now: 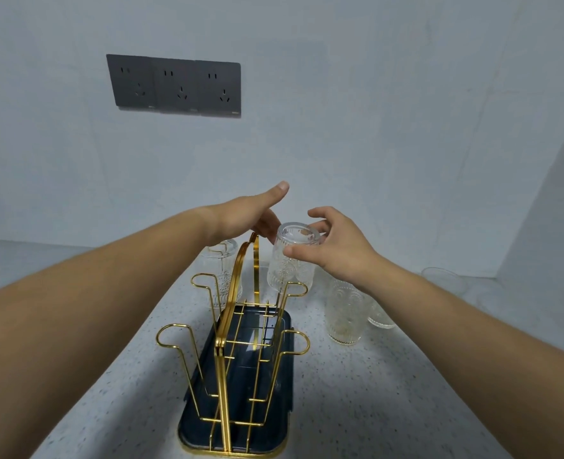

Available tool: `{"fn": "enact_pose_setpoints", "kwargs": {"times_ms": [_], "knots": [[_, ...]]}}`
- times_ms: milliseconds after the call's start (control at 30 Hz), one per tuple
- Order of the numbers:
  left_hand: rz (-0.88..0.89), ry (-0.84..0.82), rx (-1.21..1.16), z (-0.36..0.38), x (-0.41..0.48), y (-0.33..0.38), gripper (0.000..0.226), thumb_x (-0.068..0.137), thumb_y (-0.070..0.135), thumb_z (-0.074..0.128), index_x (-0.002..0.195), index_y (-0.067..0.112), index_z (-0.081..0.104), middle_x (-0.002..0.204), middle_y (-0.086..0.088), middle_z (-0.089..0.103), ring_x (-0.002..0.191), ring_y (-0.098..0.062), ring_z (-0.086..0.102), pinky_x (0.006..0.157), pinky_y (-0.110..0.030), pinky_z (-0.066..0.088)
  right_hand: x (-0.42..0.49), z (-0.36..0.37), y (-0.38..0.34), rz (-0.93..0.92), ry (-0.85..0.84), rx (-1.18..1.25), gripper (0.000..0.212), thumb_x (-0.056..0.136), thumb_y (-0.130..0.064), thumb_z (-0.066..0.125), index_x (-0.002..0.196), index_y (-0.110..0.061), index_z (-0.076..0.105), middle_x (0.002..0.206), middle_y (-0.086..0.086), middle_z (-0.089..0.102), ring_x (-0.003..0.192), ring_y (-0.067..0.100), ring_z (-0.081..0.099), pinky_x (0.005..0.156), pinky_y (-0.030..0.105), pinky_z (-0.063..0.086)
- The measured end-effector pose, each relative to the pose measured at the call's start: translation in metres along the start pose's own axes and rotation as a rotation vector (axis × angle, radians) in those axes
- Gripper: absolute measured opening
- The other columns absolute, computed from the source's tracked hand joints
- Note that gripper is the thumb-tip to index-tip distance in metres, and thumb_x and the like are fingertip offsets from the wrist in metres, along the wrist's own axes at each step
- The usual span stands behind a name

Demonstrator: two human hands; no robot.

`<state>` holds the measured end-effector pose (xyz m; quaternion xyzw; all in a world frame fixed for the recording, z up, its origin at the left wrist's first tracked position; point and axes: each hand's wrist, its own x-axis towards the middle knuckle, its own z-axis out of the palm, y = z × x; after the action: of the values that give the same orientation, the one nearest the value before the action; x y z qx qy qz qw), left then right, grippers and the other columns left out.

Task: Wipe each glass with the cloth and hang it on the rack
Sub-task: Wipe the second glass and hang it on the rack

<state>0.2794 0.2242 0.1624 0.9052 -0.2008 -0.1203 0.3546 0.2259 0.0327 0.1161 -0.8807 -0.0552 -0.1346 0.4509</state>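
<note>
While reaching over a gold rack (pixel 231 309) on a speckled counter (pixel 373 392), grips an upside-down glass (pixel 290 266) by its upturned base with the right hand (pixel 340 250), thumb and curled fingers around it, at the rack's back right corner. Holds the left hand (pixel 247 217) open beside it, fingers straight, empty. Second glass (pixel 221 276) upside down at back left.

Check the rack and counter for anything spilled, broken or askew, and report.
Nothing stands out. The glass in the right hand leans slightly over the gold rack, seemingly mid-placement. The hung glass and the counter glasses look intact, and no spill shows on the counter. No cloth is in view.
</note>
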Motion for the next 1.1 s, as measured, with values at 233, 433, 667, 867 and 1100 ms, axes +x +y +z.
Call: {"fn": "enact_pose_setpoints", "kwargs": {"times_ms": [233, 433, 667, 867, 1100], "knots": [[-0.023, -0.022, 0.046, 0.004, 0.003, -0.003, 0.091, 0.097, 0.078, 0.008, 0.119, 0.017, 0.072, 0.113, 0.0, 0.074, 0.127, -0.022, 0.053, 0.122, -0.054, 0.019, -0.002, 0.011, 0.008, 0.005, -0.035, -0.039, 0.092, 0.068, -0.043, 0.092, 0.144, -0.024, 0.044, 0.124, -0.003, 0.064, 0.106, 0.015, 0.066, 0.089, 0.027, 0.055], [-0.019, -0.042, 0.071, 0.009, 0.009, -0.005, 0.093, 0.098, 0.077, 0.008, 0.107, 0.017, 0.079, 0.112, 0.001, 0.075, 0.12, -0.018, 0.059, 0.12, -0.047, 0.027, -0.005, 0.015, 0.015, 0.014, -0.051, -0.026, 0.095, 0.066, -0.043, 0.093, 0.144, -0.023, 0.044, 0.124, -0.002, 0.066, 0.106, 0.018, 0.068, 0.096, 0.04, 0.058], [-0.029, -0.055, 0.068, 0.01, 0.009, -0.005, 0.09, 0.099, 0.076, 0.01, 0.109, 0.019, 0.079, 0.115, 0.001, 0.076, 0.122, -0.016, 0.058, 0.111, -0.042, 0.027, -0.008, 0.015, 0.026, 0.026, -0.038, -0.013, 0.096, 0.067, -0.042, 0.093, 0.146, -0.024, 0.042, 0.128, -0.002, 0.066, 0.108, 0.019, 0.068, 0.098, 0.042, 0.057], [-0.035, -0.063, 0.079, 0.012, 0.006, -0.001, 0.088, 0.099, 0.075, 0.01, 0.111, 0.019, 0.078, 0.116, 0.001, 0.075, 0.125, -0.017, 0.057, 0.118, -0.046, 0.023, -0.01, 0.015, 0.028, 0.023, -0.026, -0.013, 0.095, 0.068, -0.042, 0.092, 0.146, -0.024, 0.043, 0.13, -0.001, 0.065, 0.11, 0.019, 0.067, 0.099, 0.042, 0.057], [-0.024, -0.043, 0.114, 0.011, 0.0, 0.002, 0.083, 0.101, 0.073, 0.013, 0.127, 0.018, 0.07, 0.123, 0.001, 0.071, 0.127, -0.018, 0.052, 0.113, -0.042, 0.027, -0.015, 0.01, 0.028, 0.022, -0.058, -0.038, 0.088, 0.07, -0.045, 0.09, 0.145, -0.023, 0.048, 0.131, -0.002, 0.063, 0.116, 0.018, 0.062, 0.102, 0.039, 0.055]]}}
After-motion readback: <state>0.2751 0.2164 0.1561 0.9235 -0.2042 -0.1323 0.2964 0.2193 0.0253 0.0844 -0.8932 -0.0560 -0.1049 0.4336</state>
